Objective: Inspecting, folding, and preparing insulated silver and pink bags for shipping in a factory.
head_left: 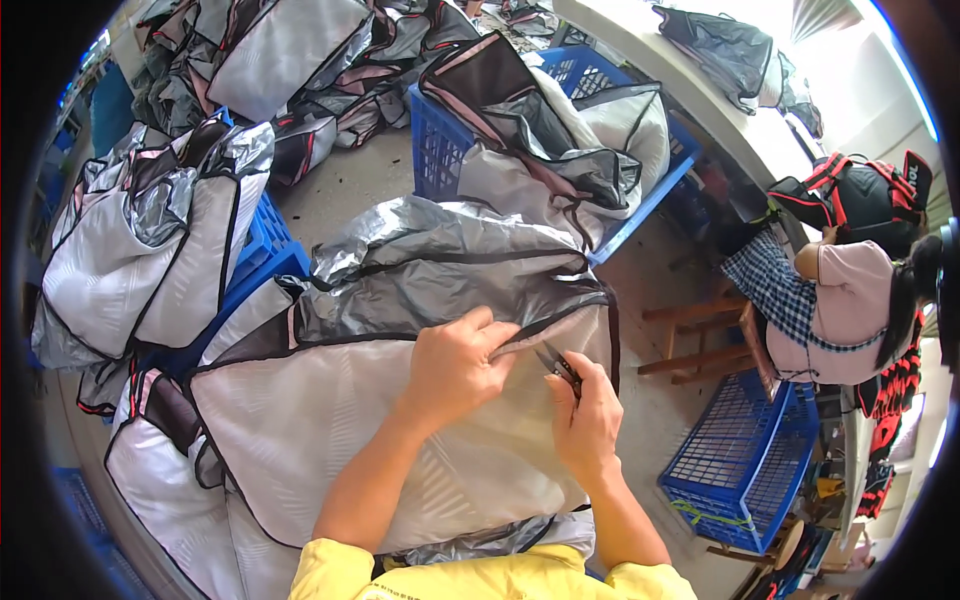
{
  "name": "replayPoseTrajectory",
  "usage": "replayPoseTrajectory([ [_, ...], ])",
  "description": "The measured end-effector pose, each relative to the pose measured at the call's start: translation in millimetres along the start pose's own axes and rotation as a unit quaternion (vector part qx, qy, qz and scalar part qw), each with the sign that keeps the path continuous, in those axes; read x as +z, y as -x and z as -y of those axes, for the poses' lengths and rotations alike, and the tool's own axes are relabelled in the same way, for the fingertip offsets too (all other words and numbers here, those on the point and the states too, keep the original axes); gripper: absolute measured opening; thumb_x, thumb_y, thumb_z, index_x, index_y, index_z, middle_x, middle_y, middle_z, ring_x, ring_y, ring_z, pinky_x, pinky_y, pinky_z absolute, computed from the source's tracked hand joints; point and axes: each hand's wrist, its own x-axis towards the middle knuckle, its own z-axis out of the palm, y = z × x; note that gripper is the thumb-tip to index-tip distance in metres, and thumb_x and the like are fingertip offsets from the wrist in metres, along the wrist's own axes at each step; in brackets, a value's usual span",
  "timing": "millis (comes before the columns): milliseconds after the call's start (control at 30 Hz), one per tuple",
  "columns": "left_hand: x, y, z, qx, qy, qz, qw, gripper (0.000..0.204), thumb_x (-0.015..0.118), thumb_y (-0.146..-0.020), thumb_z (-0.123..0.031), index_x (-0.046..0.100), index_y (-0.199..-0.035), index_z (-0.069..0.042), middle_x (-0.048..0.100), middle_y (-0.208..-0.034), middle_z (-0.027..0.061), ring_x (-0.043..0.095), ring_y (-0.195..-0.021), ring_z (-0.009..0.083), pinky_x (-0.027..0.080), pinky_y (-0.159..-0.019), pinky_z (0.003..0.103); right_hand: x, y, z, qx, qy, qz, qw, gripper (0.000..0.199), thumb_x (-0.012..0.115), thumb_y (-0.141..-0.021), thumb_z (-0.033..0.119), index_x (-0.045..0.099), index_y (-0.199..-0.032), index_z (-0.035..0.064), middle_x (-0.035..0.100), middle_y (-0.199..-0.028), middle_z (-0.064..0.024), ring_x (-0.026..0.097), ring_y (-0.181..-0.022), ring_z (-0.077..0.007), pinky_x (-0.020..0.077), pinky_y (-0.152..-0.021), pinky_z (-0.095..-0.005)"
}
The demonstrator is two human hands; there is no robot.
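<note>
Far left: a heap of white and silver sewn pieces (120,265), draped over a blue crate (268,240). Left of centre to centre: one large white fabric piece (310,430), black-bound, spread beneath and ahead of both hands, its silver lining (420,290) folded open beyond them. Centre: the left hand (455,365), lying over the piece, thumb and fingers drawn together, clamped on its bound edge. Right of it: the right hand (588,415), near the same edge at the piece's right end, fingers closed around small dark snips (556,364), the tips pointing up and left, near the held edge; whether they touch it cannot be told. Farther right: a wooden stool (700,345); below it, a second blue crate (712,470); beyond, a seated person (840,310) in a pale pink top.
</note>
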Motion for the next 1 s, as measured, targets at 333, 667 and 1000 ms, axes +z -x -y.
replayPoseTrajectory([
  [333,-0.6,-1.1,0.2,0.002,-0.002,0.005,1.0,0.029,0.08,-0.078,-0.016,0.08,-0.106,-0.009,0.067,-0.088,0.0076,0.07,-0.072,0.0316,0.057,-0.064,0.044,6.2,-16.1,3.5,-0.044,0.017,-0.007,0.999,0.03,0.079,-0.094,0.009,0.064,-0.12,0.0049,0.066,-0.084,-0.0095,0.065,-0.071,-0.0273,0.0511,-0.061,-0.0393],
  [667,5.1,-1.7,7.0,0.007,-0.013,0.001,1.0,0.03,0.08,-0.078,-0.016,0.079,-0.107,-0.009,0.067,-0.09,0.0076,0.071,-0.075,0.0318,0.058,-0.066,0.044,0.0,-16.0,8.4,0.006,0.051,0.012,0.999,0.02,0.078,-0.095,0.013,0.068,-0.112,0.0065,0.07,-0.088,-0.0081,0.068,-0.075,-0.0262,0.0538,-0.063,-0.039],
  [1000,17.7,8.9,7.9,0.041,-0.057,-0.028,0.997,0.029,0.08,-0.08,-0.021,0.075,-0.107,-0.012,0.063,-0.091,0.007,0.071,-0.076,0.0304,0.058,-0.064,0.044,-28.0,-23.2,-19.2,0.13,-0.067,-0.076,0.986,0.039,0.078,-0.101,0.029,0.067,-0.128,0.0016,0.066,-0.096,-0.0036,0.057,-0.081,-0.012,0.0499,-0.072,-0.0285],
])
